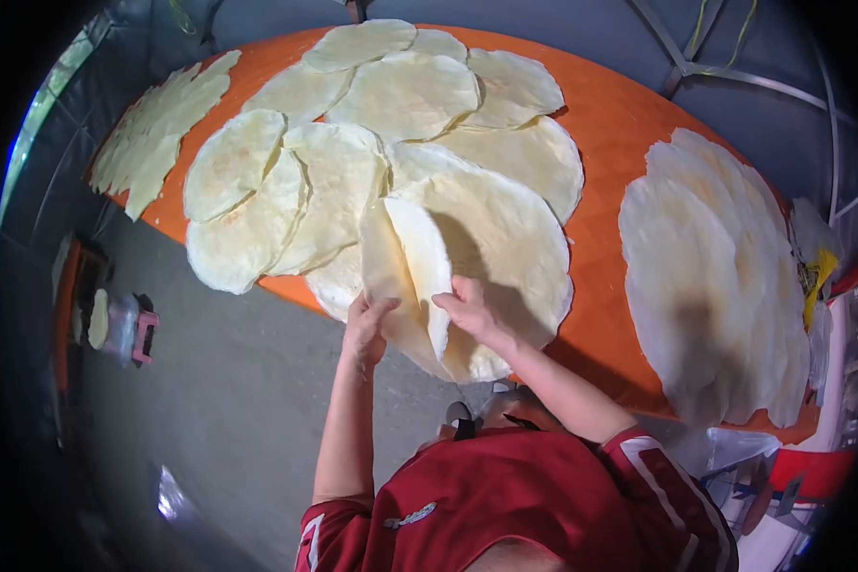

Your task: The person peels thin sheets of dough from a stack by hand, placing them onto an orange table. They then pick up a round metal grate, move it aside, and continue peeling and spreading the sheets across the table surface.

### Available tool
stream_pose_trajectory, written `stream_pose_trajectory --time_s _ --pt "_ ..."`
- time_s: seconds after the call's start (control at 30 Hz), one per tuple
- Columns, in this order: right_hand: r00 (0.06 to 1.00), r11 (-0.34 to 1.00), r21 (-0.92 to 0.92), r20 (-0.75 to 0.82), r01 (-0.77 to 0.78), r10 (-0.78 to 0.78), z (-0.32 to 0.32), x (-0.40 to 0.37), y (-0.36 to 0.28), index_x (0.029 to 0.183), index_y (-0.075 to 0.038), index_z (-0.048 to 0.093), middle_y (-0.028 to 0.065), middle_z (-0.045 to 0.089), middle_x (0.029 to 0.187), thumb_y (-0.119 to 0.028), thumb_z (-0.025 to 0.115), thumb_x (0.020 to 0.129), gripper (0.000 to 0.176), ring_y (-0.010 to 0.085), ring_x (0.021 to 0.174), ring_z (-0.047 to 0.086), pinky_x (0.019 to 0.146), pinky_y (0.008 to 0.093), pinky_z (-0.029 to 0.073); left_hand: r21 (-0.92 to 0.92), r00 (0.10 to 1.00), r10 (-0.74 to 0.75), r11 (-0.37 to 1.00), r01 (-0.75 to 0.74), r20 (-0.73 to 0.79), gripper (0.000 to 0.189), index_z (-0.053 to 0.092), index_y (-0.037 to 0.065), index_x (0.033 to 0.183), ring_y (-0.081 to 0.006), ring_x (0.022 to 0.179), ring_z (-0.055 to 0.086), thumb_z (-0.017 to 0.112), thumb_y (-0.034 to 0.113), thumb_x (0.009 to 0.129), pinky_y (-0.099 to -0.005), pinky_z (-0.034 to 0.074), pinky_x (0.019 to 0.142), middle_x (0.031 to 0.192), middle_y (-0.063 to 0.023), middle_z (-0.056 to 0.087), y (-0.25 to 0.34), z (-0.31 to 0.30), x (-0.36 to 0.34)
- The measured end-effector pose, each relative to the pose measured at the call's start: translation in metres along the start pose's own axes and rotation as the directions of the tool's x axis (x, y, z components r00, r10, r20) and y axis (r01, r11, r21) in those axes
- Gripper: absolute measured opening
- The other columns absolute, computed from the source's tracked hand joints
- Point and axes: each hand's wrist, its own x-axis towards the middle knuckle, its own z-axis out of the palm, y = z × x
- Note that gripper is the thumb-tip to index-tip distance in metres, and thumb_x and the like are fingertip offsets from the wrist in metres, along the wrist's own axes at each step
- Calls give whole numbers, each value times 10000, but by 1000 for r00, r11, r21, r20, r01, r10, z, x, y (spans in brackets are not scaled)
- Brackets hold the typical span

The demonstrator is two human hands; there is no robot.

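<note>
A thin, pale round sheet (419, 238) hangs partly folded between my hands, above the near edge of the table. My left hand (367, 329) pinches its left side, thumb on top. On the other side, my right hand (467, 307) grips the raised right flap with thumb and fingers. Directly behind lies a large round sheet (515, 229), flat, with shadows of the held piece and my arm on it. More overlapping sheets (334, 181) spread out to the left and behind.
The orange table (605, 257) carries a layered pile of whitish sheets (705, 276) on the right and ragged-edged sheets (162, 133) at far left. A pink stool (144, 334) stands on the grey floor (219, 400). Plastic bags (739, 445) are at lower right.
</note>
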Motion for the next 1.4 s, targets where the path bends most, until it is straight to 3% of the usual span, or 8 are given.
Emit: stream_pose_trajectory --time_s 0.2,0.43,0.8,0.93,1.07,1.2,1.27,1.4 --pt "987 922 -387 -150 -3 -60 16 -6 -15 851 65 527 97 577 793 -178 537 710 281 151 686 548 584 308 433 261 990 110 962 -84 -87 272 513 -41 960 -135 704 546 567 98 732 -238 441 610 819 -68 571 -22 -2 -7" --pt "983 937 348 158 36 -97 -197 45 -61 855 37 573 95 586 822 -56 600 620 253 147 685 553 616 269 441 -98 976 48 993 -70 -214 250 478 -17 992 -109 736 545 515 -28 745 -182 438 621 850 -54 561 -10 -39 -9" --pt "614 952 -58 -752 300 -240 -528 -56 -138 886 18 535 123 558 792 -81 550 648 259 220 730 556 639 325 442 -436 968 -130 899 23 -216 469 373 31 1164 -260 1003 454 525 258 782 -408 415 793 1104 -143 460 -10 -24 -30" --pt "91 296 -706 -455 -644 -886 -525 -5 -39 727 -10 549 123 541 689 -29 463 695 93 241 596 541 545 336 437 -567 965 -148 824 -1 -217 649 338 48 1200 -321 1090 365 494 473 736 -511 362 830 1204 -169 357 -12 9 -54" --pt "950 839 -531 -183 122 -254 -262 35 -43 883 -20 468 129 530 815 -116 445 756 161 232 711 529 643 333 409 -657 965 -172 754 1 -197 720 318 50 1216 -333 1109 338 508 519 704 -537 351 826 1218 -171 343 3 46 -59" --pt "901 988 -8 412 152 -135 -79 -19 -73 1106 2 363 179 513 968 -202 443 805 373 250 835 519 787 335 373 -530 995 -97 845 71 -20 737 287 48 1234 -332 1130 307 500 522 711 -534 346 829 1234 -170 325 18 60 -49" --pt "844 803 -369 456 468 -282 -23 0 -19 957 11 421 140 506 824 -190 462 796 261 203 708 487 711 313 381 -710 969 -162 704 -18 -184 722 272 72 1248 -327 1137 303 472 530 727 -531 335 836 1248 -170 311 21 76 -39" --pt "924 898 336 156 283 -349 -77 46 -33 552 -64 509 -37 413 465 -153 520 749 217 75 388 334 386 276 316 -290 996 46 957 -22 76 654 215 125 1278 -341 1090 359 416 484 770 -463 326 862 1252 -182 295 24 81 -35"
